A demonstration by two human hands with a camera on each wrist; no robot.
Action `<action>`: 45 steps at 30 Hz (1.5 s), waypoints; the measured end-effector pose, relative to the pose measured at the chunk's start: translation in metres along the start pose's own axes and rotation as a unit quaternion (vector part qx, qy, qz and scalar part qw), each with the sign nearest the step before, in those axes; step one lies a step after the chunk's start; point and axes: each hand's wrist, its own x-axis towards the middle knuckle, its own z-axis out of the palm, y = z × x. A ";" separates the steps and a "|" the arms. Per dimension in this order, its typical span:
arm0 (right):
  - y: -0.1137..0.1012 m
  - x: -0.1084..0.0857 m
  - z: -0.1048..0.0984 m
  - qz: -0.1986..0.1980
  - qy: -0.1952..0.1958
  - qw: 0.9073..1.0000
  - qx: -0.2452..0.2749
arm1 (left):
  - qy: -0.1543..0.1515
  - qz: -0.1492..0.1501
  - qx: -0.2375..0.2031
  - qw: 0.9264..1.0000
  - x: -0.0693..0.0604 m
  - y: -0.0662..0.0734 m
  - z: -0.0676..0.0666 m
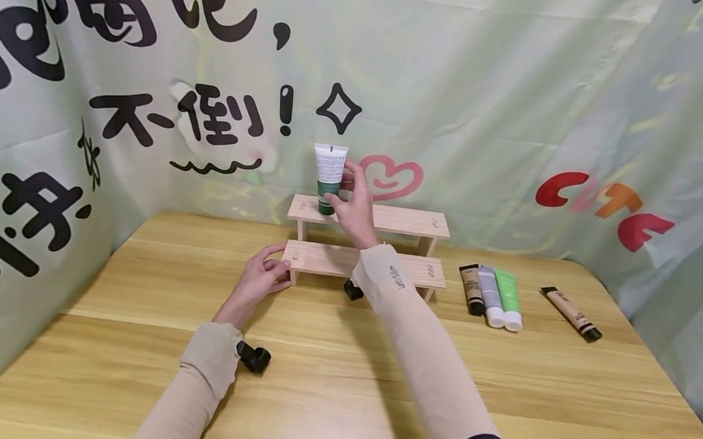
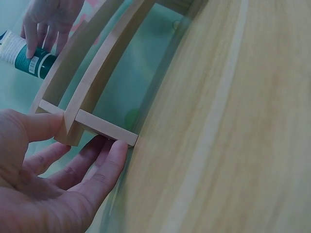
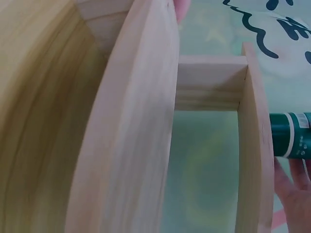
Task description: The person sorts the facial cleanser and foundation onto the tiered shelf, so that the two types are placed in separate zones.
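A white and dark green squeeze tube stands cap down on the left part of the upper step of a two-step wooden rack. My right hand grips the tube low on its green part, thumb in front and fingers behind. In the right wrist view the green cap end meets the upper board, and only part of that hand shows. My left hand holds the left end of the lower step; the left wrist view shows its thumb and fingers at the rack's side support.
Right of the rack, a tan tube with black cap, a grey tube and a green tube lie side by side. Another tan tube lies farther right. A printed curtain hangs behind the wooden table.
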 end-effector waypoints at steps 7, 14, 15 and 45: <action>-0.006 0.001 -0.021 0.036 -0.026 0.999 0.001 | -0.003 0.000 0.001 1.000 0.000 0.000 0.000; -0.010 -0.002 -0.050 0.061 -0.034 0.998 0.008 | -0.003 0.001 0.005 1.000 0.000 0.000 -0.001; -0.010 -0.002 -0.054 0.062 -0.034 0.997 0.008 | -0.003 0.001 0.005 1.000 0.000 0.000 -0.001; 0.000 -0.038 -0.171 0.094 -0.007 0.995 -0.042 | 0.000 -0.007 0.001 1.000 0.001 0.001 0.000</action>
